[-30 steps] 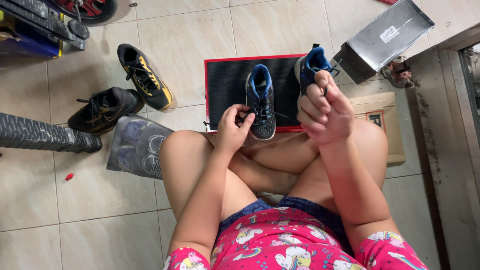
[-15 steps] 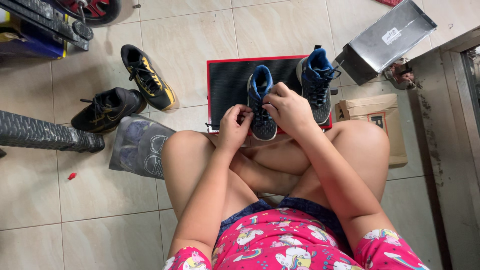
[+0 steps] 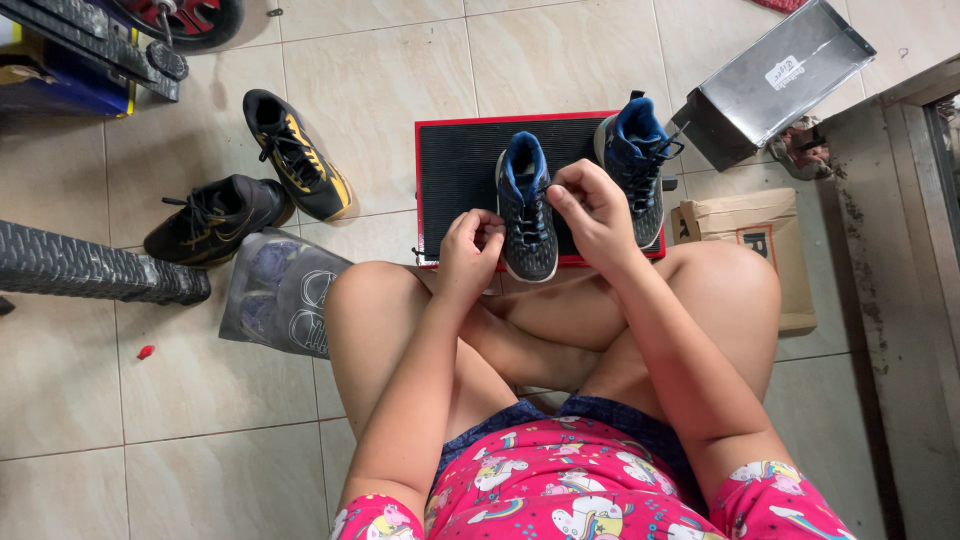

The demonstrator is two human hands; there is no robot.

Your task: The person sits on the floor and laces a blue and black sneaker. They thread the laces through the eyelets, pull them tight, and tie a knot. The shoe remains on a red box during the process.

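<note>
Seen from the head camera, I sit cross-legged on the tiled floor (image 3: 400, 80). My left hand (image 3: 468, 255) pinches a black lace at the toe end of the near blue-and-black sneaker (image 3: 527, 205), which stands on a black ribbed mat with a red border (image 3: 455, 165). My right hand (image 3: 595, 210) is closed on the lace over the same shoe's right side. The matching sneaker (image 3: 635, 165) stands just beside it on the mat. Two black-and-yellow shoes (image 3: 250, 185) lie well apart to the left; a grey shoebox (image 3: 770, 80) and a brown paper bag (image 3: 760, 235) lie to the right.
</note>
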